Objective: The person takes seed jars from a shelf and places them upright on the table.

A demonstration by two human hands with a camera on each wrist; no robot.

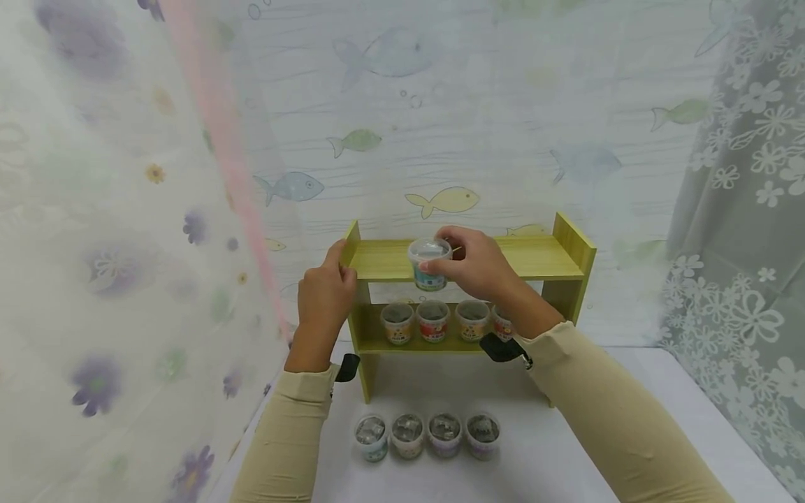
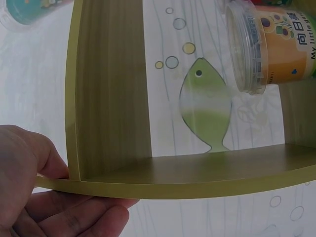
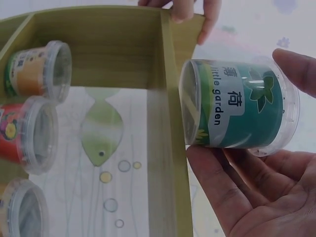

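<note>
A teal tub held at the top board of a small green shelf.

The right hand [image 1: 478, 262] grips a teal tub [image 1: 430, 263] between thumb and fingers, curled round its sides, at the front edge of the shelf's [image 1: 541, 255] top board, left of middle. In the right wrist view the tub [image 3: 237, 103] lies against the palm with the shelf edge just beside its lid. The left hand [image 1: 325, 290] pinches the shelf's left end, thumb on one face and fingers on the other, as the left wrist view shows [image 2: 44, 197]. Four tubs [image 1: 434, 320] stand in a row on the lower board. Four more tubs [image 1: 428, 434] stand in a row on the white table [image 1: 629, 370], near the person and in front of the shelf.
</note>
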